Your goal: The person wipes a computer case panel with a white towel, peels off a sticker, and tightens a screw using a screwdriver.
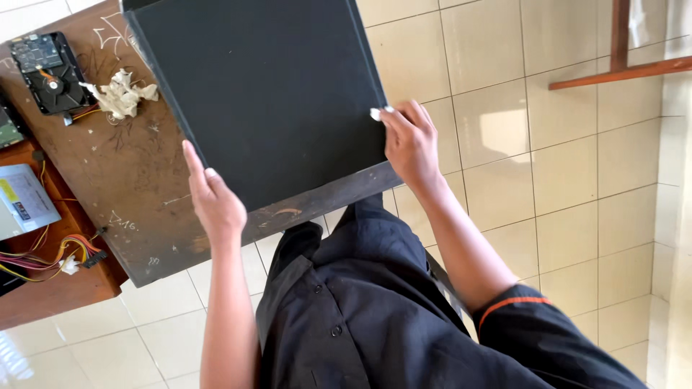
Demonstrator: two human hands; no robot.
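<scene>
Currently, the black panel [267, 94] lies flat on the scratched wooden desk [137, 180], its long axis running away from you. Your left hand [214, 202] presses open-fingered along its near-left edge; your right hand [411, 140], equally near, pinches a small white scrap [375, 114] at the right edge. A hard drive [49, 72] sits well apart.
</scene>
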